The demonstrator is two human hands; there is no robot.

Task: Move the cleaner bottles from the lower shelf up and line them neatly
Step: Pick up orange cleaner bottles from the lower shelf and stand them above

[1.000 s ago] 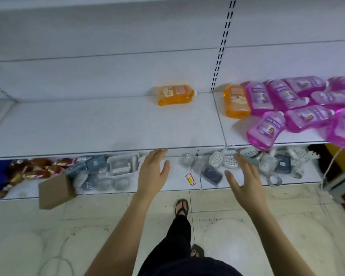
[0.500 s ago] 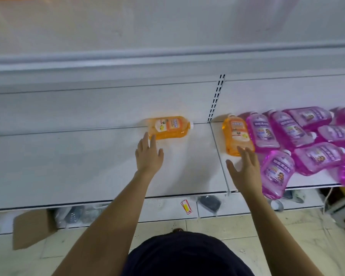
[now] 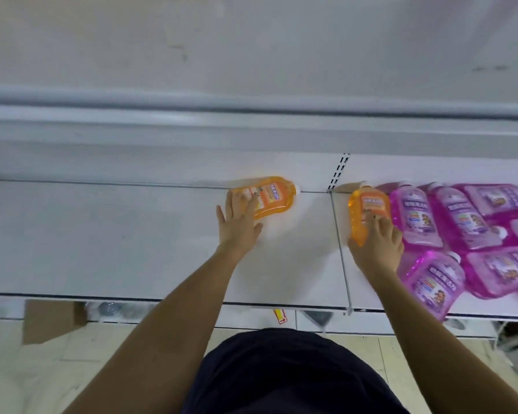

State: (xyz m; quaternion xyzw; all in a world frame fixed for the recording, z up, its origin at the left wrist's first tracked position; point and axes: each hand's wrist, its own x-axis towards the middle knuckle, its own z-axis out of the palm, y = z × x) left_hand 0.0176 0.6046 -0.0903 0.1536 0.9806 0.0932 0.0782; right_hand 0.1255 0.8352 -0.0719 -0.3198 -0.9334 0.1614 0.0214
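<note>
Two orange cleaner bottles lie flat on the white shelf point(image 3: 132, 234). My left hand point(image 3: 238, 224) rests with spread fingers on the base end of the left orange bottle point(image 3: 271, 195), whose cap points right. My right hand point(image 3: 379, 245) covers the lower part of the right orange bottle point(image 3: 368, 207), fingers bent over its label and thumb at its left bottom edge. Several purple cleaner bottles point(image 3: 461, 219) lie in a loose pile just right of that bottle, one purple bottle point(image 3: 434, 282) near the shelf's front edge.
A slotted upright point(image 3: 338, 171) splits the back wall between the two orange bottles. Another white shelf edge point(image 3: 251, 115) runs above. Below the front edge are a cardboard box point(image 3: 51, 319), a yellow price tag point(image 3: 280, 315) and small packaged goods on the bottom shelf.
Both hands have risen from the bottom shelf to the middle shelf and reached forward. The left hand now touches the left orange bottle and the right hand has closed over the right one.
</note>
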